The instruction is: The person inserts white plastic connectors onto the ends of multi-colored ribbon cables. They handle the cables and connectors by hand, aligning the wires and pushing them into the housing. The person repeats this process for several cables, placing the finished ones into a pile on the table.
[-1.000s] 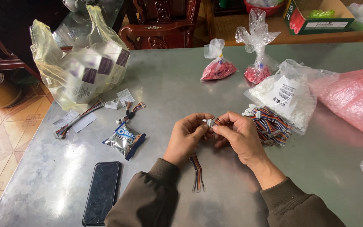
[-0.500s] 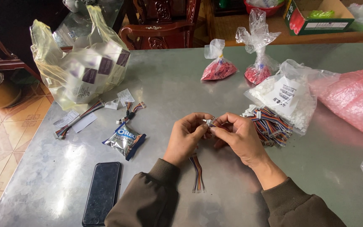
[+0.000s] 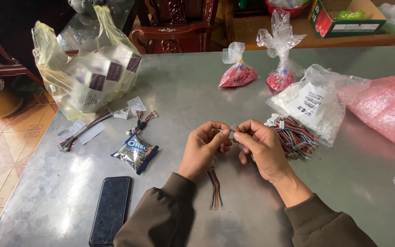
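Note:
My left hand and my right hand meet above the grey metal table. Between their fingertips they pinch a small white connector on a short multicoloured wire harness. The harness hangs down below my left wrist, and its free end lies on the table. Just right of my right hand lies a pile of similar coloured wire harnesses. A clear bag of small white parts rests behind that pile.
A black phone and a small snack packet lie at the left. Loose harnesses and paper slips sit beside a yellow bag of boxes. Two knotted bags of red parts stand behind; pink bubble wrap lies right.
Both hands stay together in the same spot, with only slight finger movement on the connector. Nothing else on the table has moved.

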